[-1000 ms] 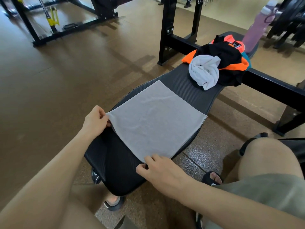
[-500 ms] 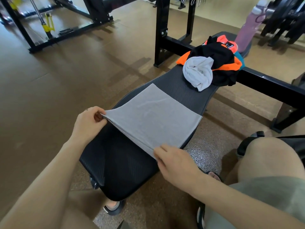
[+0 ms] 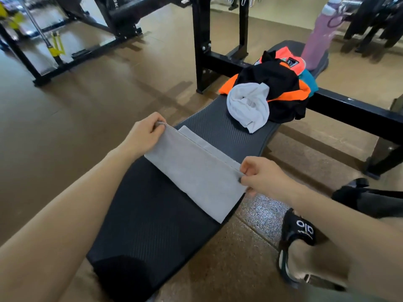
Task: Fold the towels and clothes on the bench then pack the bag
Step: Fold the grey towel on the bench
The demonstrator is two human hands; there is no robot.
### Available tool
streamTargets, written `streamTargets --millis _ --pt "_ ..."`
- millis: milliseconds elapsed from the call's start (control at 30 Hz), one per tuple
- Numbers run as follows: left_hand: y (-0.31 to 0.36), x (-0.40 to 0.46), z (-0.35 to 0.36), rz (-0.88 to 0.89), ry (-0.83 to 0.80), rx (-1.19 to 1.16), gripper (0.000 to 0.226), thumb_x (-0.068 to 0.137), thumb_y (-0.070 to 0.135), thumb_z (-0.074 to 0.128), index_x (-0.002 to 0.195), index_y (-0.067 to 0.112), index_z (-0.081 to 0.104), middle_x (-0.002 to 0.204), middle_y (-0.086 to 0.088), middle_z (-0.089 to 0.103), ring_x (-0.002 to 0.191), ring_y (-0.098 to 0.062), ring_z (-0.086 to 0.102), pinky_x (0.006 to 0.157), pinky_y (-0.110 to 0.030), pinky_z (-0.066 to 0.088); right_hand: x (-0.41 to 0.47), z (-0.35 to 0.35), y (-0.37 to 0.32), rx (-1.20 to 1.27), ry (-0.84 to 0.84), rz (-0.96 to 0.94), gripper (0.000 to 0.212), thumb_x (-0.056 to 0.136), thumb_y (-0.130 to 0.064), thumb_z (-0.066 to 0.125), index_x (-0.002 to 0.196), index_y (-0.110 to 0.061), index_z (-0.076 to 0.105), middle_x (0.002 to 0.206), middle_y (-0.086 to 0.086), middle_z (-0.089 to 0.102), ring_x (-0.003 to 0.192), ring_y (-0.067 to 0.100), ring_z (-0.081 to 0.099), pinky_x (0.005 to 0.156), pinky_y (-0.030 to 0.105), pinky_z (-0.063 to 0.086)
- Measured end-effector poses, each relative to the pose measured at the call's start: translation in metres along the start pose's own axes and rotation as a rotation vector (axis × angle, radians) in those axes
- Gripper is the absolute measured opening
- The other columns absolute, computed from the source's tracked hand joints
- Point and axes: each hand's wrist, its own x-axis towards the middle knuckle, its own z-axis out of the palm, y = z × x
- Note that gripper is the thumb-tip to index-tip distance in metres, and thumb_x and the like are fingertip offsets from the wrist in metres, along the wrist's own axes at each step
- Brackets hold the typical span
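I see left hand [image 3: 145, 136] and right hand [image 3: 265, 177] pinching grey towel [image 3: 196, 173] corners over bench [image 3: 220, 129]; clothes pile [image 3: 277, 83] beyond.

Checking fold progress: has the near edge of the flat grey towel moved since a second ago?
Yes. Both hands, left hand and right hand, have carried the grey towel's near edge up and away, toward the clothes pile on the black bench.

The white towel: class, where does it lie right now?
In the head view the white towel sits crumpled on the bench, right of centre, against the black and orange clothes.
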Motion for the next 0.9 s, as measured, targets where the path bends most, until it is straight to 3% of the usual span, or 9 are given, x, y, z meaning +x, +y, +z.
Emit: streamTargets --millis 100,267,533,667,767,900 --pt "0.004 0.031 0.024 -0.015 -0.083 0.057 0.015 0.104 0.021 0.043 0.101 0.018 0.058 0.082 -0.007 0.062 0.074 -0.019 0.052 0.062 -0.027 0.039 0.027 -0.010 0.014 0.055 -0.045 0.067 0.008 0.085 -0.005 0.068 0.087 -0.010 0.062 0.084 0.009 0.068 0.056 0.015 0.069 0.054 0.029 0.058" --pt "-0.002 0.055 0.058 -0.024 -0.145 0.135 0.012 0.105 0.027 0.041 0.101 0.027 0.053 0.084 -0.003 0.061 0.082 -0.023 0.057 0.073 -0.041 0.045 0.055 -0.013 0.036 0.119 -0.145 0.185 0.008 0.088 -0.006 0.069 0.087 -0.009 0.062 0.076 0.009 0.074 0.063 0.022 0.075 0.057 0.032 0.058" --pt "-0.004 0.066 0.076 0.026 -0.125 0.313 0.013 0.106 0.033 0.037 0.109 0.034 0.049 0.107 0.012 0.059 0.095 -0.012 0.051 0.079 -0.037 0.038 0.065 -0.019 0.031 -0.035 -0.215 0.212 0.005 0.087 -0.011 0.069 0.087 -0.013 0.065 0.081 0.005 0.073 0.060 0.012 0.074 0.056 0.028 0.061" --pt "-0.005 0.067 0.078 0.039 -0.147 0.333 0.013 0.106 0.034 0.036 0.109 0.035 0.048 0.111 0.012 0.057 0.096 -0.016 0.055 0.081 -0.039 0.042 0.066 -0.019 0.027 -0.072 -0.221 0.228 0.009 0.084 -0.011 0.069 0.090 -0.015 0.063 0.081 0.005 0.074 0.064 0.015 0.074 0.064 0.035 0.064" --pt "-0.008 0.068 0.076 0.047 -0.159 0.310 0.013 0.106 0.032 0.036 0.108 0.034 0.048 0.105 0.013 0.058 0.100 -0.016 0.054 0.085 -0.040 0.043 0.065 -0.022 0.027 -0.072 -0.260 0.217 0.008 0.085 -0.010 0.066 0.091 -0.014 0.063 0.077 0.007 0.075 0.063 0.017 0.075 0.068 0.039 0.064" --pt "-0.013 0.069 0.070 -0.014 -0.176 0.236 0.013 0.106 0.030 0.037 0.102 0.033 0.048 0.087 0.011 0.056 0.088 -0.015 0.052 0.076 -0.036 0.037 0.062 -0.024 0.027 -0.074 -0.276 0.200 0.006 0.091 -0.011 0.060 0.089 -0.014 0.064 0.076 0.006 0.075 0.061 0.014 0.074 0.065 0.033 0.064"
